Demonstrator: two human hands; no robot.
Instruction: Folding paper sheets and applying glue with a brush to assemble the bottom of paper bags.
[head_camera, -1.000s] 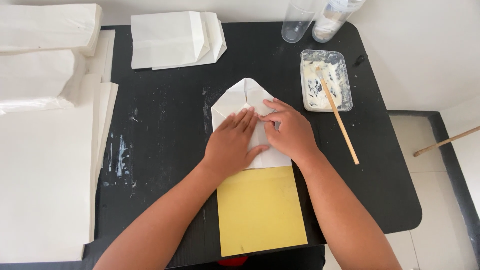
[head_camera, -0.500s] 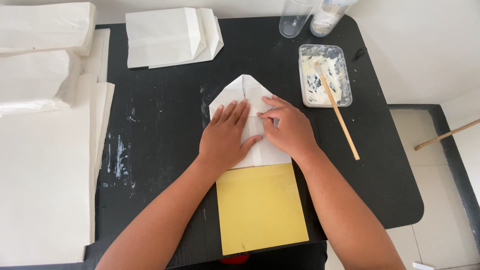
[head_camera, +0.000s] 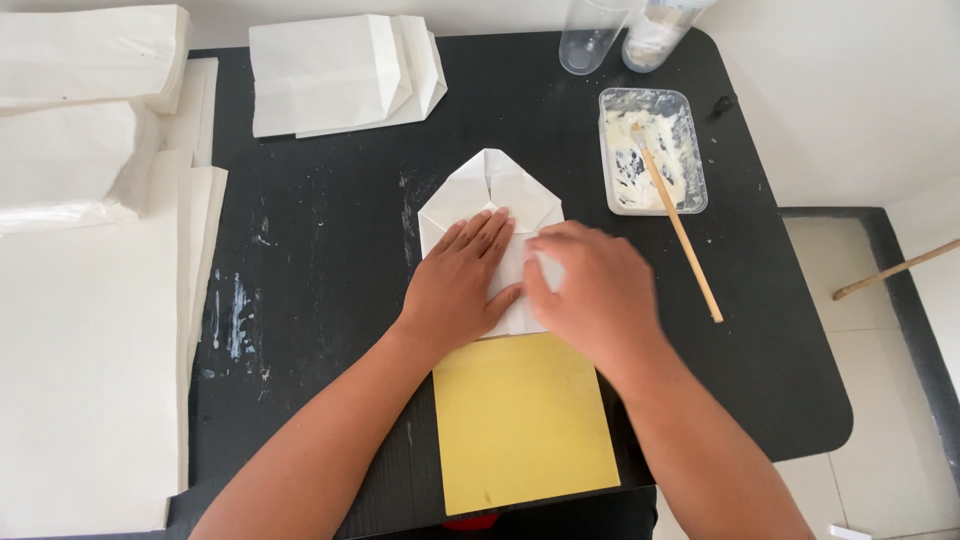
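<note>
Looking down, we see a clear rectangular plastic tray of white paste at the far right of the black counter, with a thin wooden stick resting in it and reaching out over its near rim. Two clear plastic cups stand beyond it.

Since half a second ago, our right hand has slid leftward across the folded white paper bag; it is blurred.

Our left hand lies flat, fingers spread and pointing away, pressing the bag at the counter's centre. Our right hand lies palm-down beside it, gripping nothing. A yellow rectangular card sticks out from the bag's near end.
</note>
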